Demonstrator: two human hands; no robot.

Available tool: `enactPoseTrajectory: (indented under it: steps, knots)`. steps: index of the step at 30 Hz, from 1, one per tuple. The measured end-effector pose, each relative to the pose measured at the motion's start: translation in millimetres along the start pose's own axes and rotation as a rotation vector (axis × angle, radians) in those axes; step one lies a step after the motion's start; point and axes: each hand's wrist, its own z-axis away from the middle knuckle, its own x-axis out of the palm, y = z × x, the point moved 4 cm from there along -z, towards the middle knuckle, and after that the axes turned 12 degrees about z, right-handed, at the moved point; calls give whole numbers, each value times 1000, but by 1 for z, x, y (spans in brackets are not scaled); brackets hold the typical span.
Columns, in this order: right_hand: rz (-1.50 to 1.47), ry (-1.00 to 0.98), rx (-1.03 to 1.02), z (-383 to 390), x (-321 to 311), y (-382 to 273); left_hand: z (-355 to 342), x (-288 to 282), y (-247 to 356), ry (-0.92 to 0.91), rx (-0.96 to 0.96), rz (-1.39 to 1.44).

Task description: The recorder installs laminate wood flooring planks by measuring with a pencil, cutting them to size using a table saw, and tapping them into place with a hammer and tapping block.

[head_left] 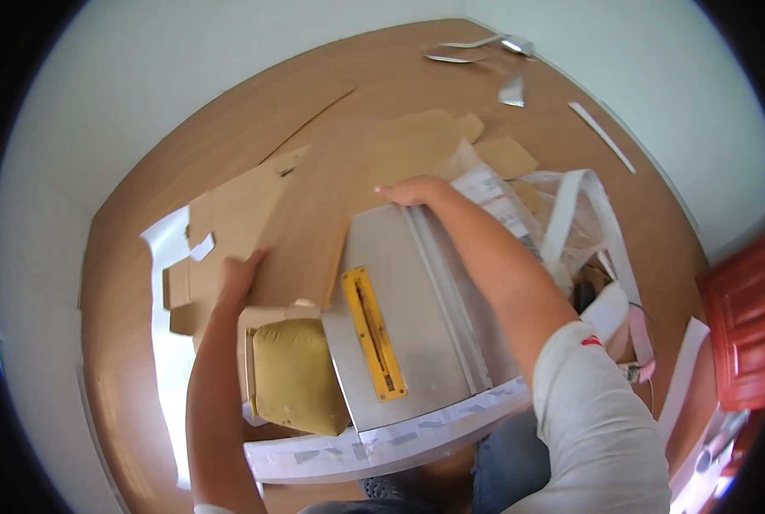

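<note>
Our left hand [242, 272] curls tight round the long, brown wood-grain board [309, 223], slanting beside the flat, grey metal tabletop [425, 343]! Our right hand [410, 190]'s at its far edge, hold unclear. One slip, and the board could twist, scraping metal.

A red cabinet [742, 321] stands at right, a thin white strip [603, 137] lies near the pale wall [665, 103], and flattened cardboard [231, 206] covers part of the brown floor [129, 274]

Brown floor [382, 68] — cardboard [237, 210]; white strip [602, 137]
</note>
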Motion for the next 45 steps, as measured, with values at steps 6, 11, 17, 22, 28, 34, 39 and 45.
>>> enactPoseTrajectory:
  steps: [6, 11, 17, 22, 28, 34, 39, 45]
  knots:
    - [-473, 611, 53, 76, 9, 18, 74, -114, -21, -141, -22, 31]
    - [-905, 276, 223, 374, 68, 19, 198, -156, 8, -184, -364, 12]
    - [-892, -63, 502, 746, 19, -128, 357, -149, 179, -559, -101, -374]
    - [-888, 31, 417, 835, -89, -206, 468, -170, 310, -824, 154, -520]
    - [-1349, 382, 400, 850, -206, -271, 585, -139, 407, -1016, 408, -594]
    - [-1233, 732, 785, 990, -250, -166, 720, -40, 477, -1143, 629, -569]
    - [-921, 903, 962, 1122, -262, -75, 815, 70, 516, -1329, 893, -466]
    - [-543, 966, 1230, 1255, -264, -2, 946, 196, 573, -1736, 456, -509]
